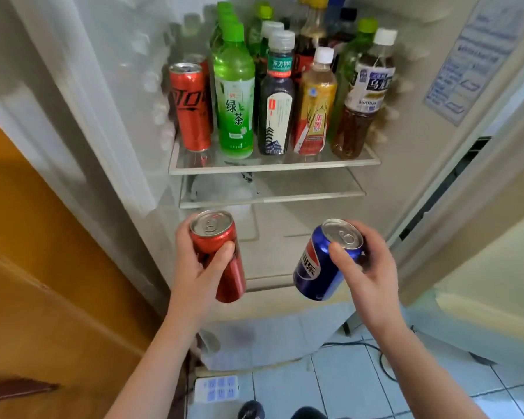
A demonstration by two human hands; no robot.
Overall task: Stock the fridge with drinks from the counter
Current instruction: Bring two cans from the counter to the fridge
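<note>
Head camera looks down into an open white fridge (406, 152). The left hand (198, 269) grips a slim red aluminium drink can (232, 278), fingers and thumb wrapped round its upper body. The can is upright, tilted slightly, and held in the air below the shelves. The right hand (365, 269) grips a shorter blue aluminium cola can (313, 269) near its top; this can leans with its base towards the left hand. The two cans are near each other but apart.

Above them, a clear glass fridge shelf (273, 167) carries a front row of drinks. From its left edge to its right edge stand a second slim red can (191, 107), a green plastic tea bottle (235, 107), a dark bottle with a grey cap (277, 110), a golden bottle with a white cap (313, 110) and a brown tea bottle with a white label (363, 98). More bottles crowd the back of the shelf. A second glass shelf (270, 198) sits just below. Pale floor tiles (345, 388) show at the bottom.
</note>
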